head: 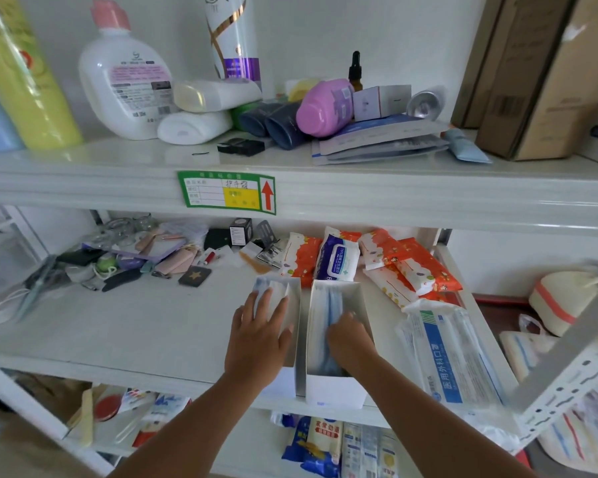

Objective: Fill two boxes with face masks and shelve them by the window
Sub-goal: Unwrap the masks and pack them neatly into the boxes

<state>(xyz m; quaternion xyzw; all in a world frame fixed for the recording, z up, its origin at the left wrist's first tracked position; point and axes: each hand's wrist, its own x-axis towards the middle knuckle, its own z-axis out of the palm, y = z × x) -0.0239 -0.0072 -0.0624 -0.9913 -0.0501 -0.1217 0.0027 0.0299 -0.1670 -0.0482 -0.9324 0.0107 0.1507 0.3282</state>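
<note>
A white metal rack (325, 198) stands against a pale wall, with three shelves in sight. On the middle shelf, toward the near edge, two open white boxes sit side by side, touching. The left box (292, 305) holds blue-and-white masks (273, 291), and the left hand (259, 334) lies flat on them, fingers spread and straight, pressing down. The right box (335, 384) is packed with blue masks (334, 301) standing on edge; the right hand (351, 339) is dipped inside it, fingers curled down among the masks, though whether they pinch any I cannot tell. Just right of that box lies a clear pack (453, 353) of surgical masks with a blue label. Farther back are orange wipe packets (418, 263) and a blue-and-white wipes pack (339, 260). Far left on the same shelf is a jumble of small items (135, 257). The top shelf carries bottles (125, 84), tubes and cardboard cartons (539, 74), and a green label (227, 193) is stuck on its front edge.
</note>
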